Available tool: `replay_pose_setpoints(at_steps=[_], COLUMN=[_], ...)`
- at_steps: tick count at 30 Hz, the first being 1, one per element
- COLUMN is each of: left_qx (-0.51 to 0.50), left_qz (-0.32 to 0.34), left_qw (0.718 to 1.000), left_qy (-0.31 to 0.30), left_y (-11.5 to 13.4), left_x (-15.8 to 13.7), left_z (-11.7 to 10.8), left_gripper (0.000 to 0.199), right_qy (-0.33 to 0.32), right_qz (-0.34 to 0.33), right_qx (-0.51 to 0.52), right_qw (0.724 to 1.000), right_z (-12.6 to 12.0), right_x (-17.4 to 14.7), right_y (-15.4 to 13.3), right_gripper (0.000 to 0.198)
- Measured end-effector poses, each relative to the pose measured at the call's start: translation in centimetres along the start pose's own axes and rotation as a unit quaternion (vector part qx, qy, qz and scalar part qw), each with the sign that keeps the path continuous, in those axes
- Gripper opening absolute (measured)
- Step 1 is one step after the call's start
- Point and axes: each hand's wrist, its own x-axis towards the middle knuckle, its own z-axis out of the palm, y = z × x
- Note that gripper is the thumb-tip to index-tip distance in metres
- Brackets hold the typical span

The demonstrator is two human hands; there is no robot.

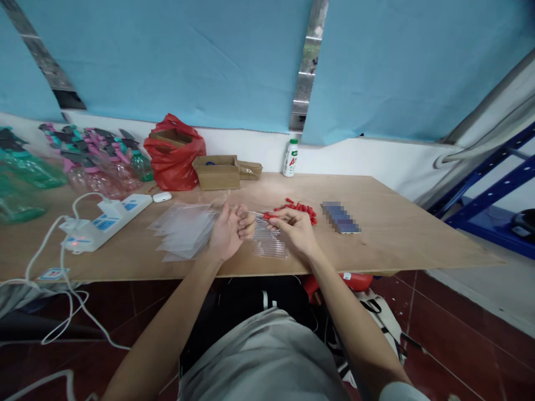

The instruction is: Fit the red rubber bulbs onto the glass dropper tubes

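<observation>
My left hand (230, 231), palm turned up and fingers curled, is closed on a thin clear tube (256, 213) that points to the right. My right hand (295, 227) pinches a small red cap (270, 216) between thumb and fingers, at the tube's right end. Whether the cap sits on the tube or only touches it, I cannot tell. Below the hands lies a row of clear tubes (270, 248). Several loose red caps (307, 209) are heaped just behind my right hand. Clear plastic bags (184, 234) are fanned out left of my left hand.
A phone (340, 218) lies on the right of the wooden table (397, 234). Behind stand a red bag (175, 161), a cardboard box (217, 172) and a white bottle (291, 159). At left are a power strip (112, 223), its cables, an earphone case (162, 197) and spray bottles (100, 178).
</observation>
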Motion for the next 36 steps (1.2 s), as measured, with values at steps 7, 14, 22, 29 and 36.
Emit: replay_pose_setpoints(at_steps=[7, 14, 22, 29, 36], left_qx=[0.013, 0.011, 0.001, -0.023, -0.027], left_qz=[0.001, 0.005, 0.008, -0.004, -0.004], left_qw=[1.0, 1.0, 1.0, 0.999, 0.999], left_qy=[-0.008, -0.023, -0.023, -0.027, -0.036], left_y=[-0.09, -0.26, -0.33, -0.31, -0.31], left_x=[-0.15, -0.13, -0.17, -0.24, -0.21], left_z=[0.2, 0.13, 0.07, -0.06, -0.15], left_gripper=[0.057, 0.057, 0.055, 0.052, 0.052], right_qy=[0.011, 0.011, 0.013, 0.014, 0.016], right_qz=[-0.008, -0.011, -0.013, -0.025, -0.049], right_qx=[-0.001, 0.004, 0.009, 0.012, -0.008], right_qw=[1.0, 1.0, 1.0, 1.0, 0.999], right_z=[0.21, 0.19, 0.38, 0.31, 0.32], right_x=[-0.16, -0.22, -0.33, -0.32, -0.44], right_y=[-0.11, -0.09, -0.27, 0.02, -0.12], right_gripper=[0.033, 0.032, 0.032, 0.03, 0.028])
